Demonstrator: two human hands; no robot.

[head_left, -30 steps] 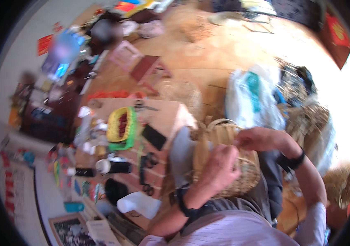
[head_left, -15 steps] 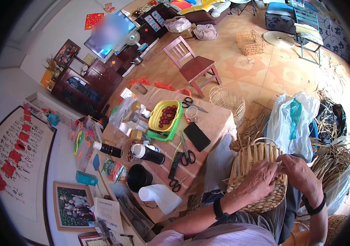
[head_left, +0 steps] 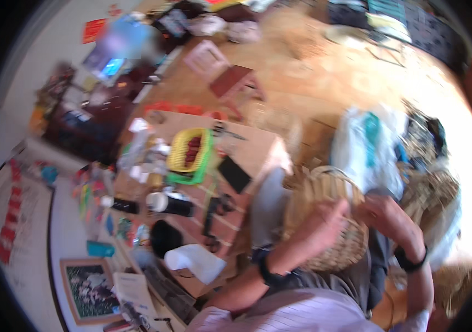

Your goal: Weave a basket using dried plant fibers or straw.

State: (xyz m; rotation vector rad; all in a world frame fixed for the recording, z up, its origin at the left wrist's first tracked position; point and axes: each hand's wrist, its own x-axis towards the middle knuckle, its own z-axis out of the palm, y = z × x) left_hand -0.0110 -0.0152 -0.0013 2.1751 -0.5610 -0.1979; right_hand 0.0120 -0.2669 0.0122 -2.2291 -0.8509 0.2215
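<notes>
A woven straw basket (head_left: 322, 249), with tall upright staves and a pale hoop, rests on my lap in the blurred head view. My left hand (head_left: 330, 221) is closed over the basket's right part, its fingertips curled; what they grip is too smeared to make out. My right hand (head_left: 380, 213) is bent inward at the basket's right edge, just beside the left, fingers closed on something hidden or too small to name. Plastic bags (head_left: 358, 144) and a bundle of dried straw (head_left: 429, 205) lie beyond my right hand.
Left of me stands a cluttered table (head_left: 272, 149) with a yellow basket of red fruit (head_left: 186, 149), a black phone (head_left: 234, 173), scissors (head_left: 219, 202) and dark bottles (head_left: 172, 205). A red chair (head_left: 230, 83) and a dark sofa (head_left: 424, 27) are farther back.
The view swung and blurred, shifting the scene right, then somewhat left again since half a second ago. Both hands stay closed together at the basket's right side.
</notes>
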